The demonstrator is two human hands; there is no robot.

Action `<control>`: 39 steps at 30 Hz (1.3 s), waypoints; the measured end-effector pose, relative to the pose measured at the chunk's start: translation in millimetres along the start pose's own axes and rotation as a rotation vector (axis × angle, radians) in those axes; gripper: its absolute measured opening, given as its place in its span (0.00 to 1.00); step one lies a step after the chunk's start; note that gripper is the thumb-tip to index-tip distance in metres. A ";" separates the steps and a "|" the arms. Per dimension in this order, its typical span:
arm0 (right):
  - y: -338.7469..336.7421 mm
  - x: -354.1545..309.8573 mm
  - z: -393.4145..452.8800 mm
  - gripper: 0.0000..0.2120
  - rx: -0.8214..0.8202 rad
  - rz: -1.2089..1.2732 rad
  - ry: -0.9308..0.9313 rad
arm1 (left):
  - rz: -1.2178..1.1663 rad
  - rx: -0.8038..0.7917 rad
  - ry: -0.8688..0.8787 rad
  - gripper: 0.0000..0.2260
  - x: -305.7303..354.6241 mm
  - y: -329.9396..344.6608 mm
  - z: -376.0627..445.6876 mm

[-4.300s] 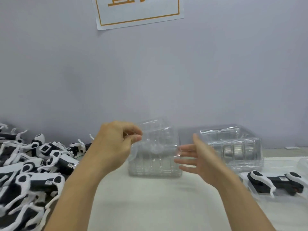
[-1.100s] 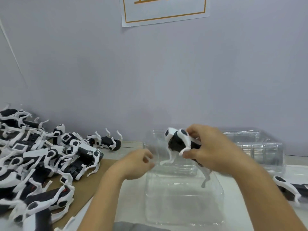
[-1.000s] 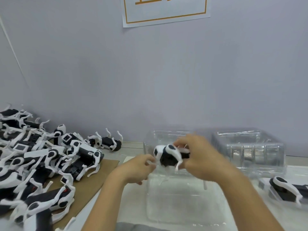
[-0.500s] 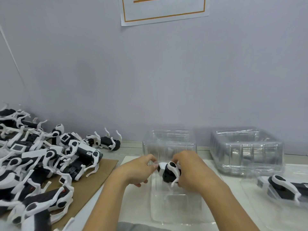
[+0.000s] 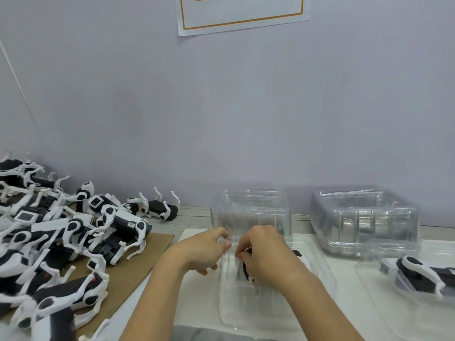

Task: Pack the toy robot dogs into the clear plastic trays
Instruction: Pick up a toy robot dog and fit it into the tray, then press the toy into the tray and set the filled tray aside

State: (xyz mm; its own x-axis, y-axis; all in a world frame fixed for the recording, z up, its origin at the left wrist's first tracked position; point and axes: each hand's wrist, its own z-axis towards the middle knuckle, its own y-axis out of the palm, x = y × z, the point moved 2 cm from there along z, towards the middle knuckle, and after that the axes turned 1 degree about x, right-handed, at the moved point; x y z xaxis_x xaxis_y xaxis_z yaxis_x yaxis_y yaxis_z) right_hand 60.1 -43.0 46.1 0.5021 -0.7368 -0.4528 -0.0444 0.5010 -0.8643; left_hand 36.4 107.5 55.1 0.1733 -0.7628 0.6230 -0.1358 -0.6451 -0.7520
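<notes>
Far left: heap of black-and-white plastic toy robot dogs [image 5: 61, 242], glossy bodies with thin curved white legs, piled on a flat sheet of brown cardboard [image 5: 138, 267] over the pale counter [image 5: 197, 217]; one more dog [image 5: 152, 207] lies on its back just beyond the cardboard, by the wall.

Centre left: left hand [image 5: 204, 249], fingers curled, pinching the near left rim of a shallow clear plastic tray [image 5: 246, 306] of thin, ribbed, moulded sheet, lying flat on the counter.

Centre: right hand [image 5: 263, 252], fingers curled around a black-and-white toy robot dog [image 5: 246, 269], holding it down inside the far end of that tray. The dog is mostly hidden under the palm; a black edge shows beneath the fingers and a white part beyond the wrist. The two hands sit close together, the left just outside the tray wall.

Behind: stack of clear plastic trays [image 5: 251, 212], upright-sided, against the wall.

Right: a wider stack of clear ribbed trays [image 5: 364, 222].

Far right: another clear tray [image 5: 384, 303], holding one packed black-and-white dog [image 5: 423, 276] lying on its side.

Above: white paper sign with orange border [image 5: 241, 13] on the grey wall.
</notes>
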 end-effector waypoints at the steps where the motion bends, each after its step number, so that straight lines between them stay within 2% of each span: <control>1: -1.5 1.4 0.3 0.08 0.001 0.013 -0.009 | -0.013 -0.006 -0.008 0.12 0.0 -0.1 -0.4; 5: -27.8 15.3 -1.6 0.06 0.025 0.185 0.005 | -0.081 -0.020 -0.041 0.13 0.1 -0.5 -1.7; 8: -57.6 42.7 -3.9 0.05 0.157 0.200 0.108 | 0.046 0.068 0.102 0.15 14.4 -3.8 -4.3; 10: -70.8 62.1 -8.6 0.05 0.236 0.247 0.171 | 0.101 0.029 0.209 0.24 33.7 3.1 -9.7; 13: -77.9 80.3 -12.5 0.05 0.310 0.296 0.218 | 0.321 -0.157 0.248 0.46 58.8 35.4 -12.7; 15: -76.9 83.0 -12.6 0.05 0.330 0.318 0.220 | 0.486 -0.175 0.238 0.49 65.0 53.8 -11.8; 19: -75.0 77.1 -11.0 0.06 0.370 0.353 0.195 | 0.475 -0.061 0.296 0.38 68.4 52.9 -12.0; 22: -91.3 75.9 -13.4 0.08 0.516 0.417 0.175 | 0.451 0.050 0.378 0.35 74.2 40.9 -17.7; 25: -118.3 76.3 -24.1 0.10 0.732 0.521 0.141 | 0.467 0.259 0.505 0.35 86.3 27.4 -25.3; 27: -132.1 75.3 -30.7 0.09 0.799 0.613 0.107 | 0.537 0.458 0.595 0.37 94.1 20.8 -29.4; 29: -138.5 70.7 -33.8 0.07 0.714 0.748 0.052 | 0.603 0.673 0.640 0.38 100.0 17.8 -32.9; 32: -136.0 57.0 -33.5 0.19 0.488 0.764 -0.016 | 0.620 0.863 0.655 0.37 103.8 16.7 -35.5; 35: -130.6 46.6 -30.9 0.24 0.475 0.608 -0.026 | 0.627 0.922 0.667 0.36 102.5 14.7 -35.0; 39: -128.3 44.5 -29.4 0.24 0.506 0.607 -0.029 | 0.630 0.922 0.661 0.37 101.3 13.5 -35.0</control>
State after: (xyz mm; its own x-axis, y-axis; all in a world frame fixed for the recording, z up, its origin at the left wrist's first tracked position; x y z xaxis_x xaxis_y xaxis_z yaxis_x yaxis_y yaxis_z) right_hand 62.7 -153.4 130.4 0.5383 -0.2603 -0.8016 0.0773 0.9624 -0.2605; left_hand 18.0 19.9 115.6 -0.2215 -0.9699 -0.1017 0.7463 -0.1015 -0.6578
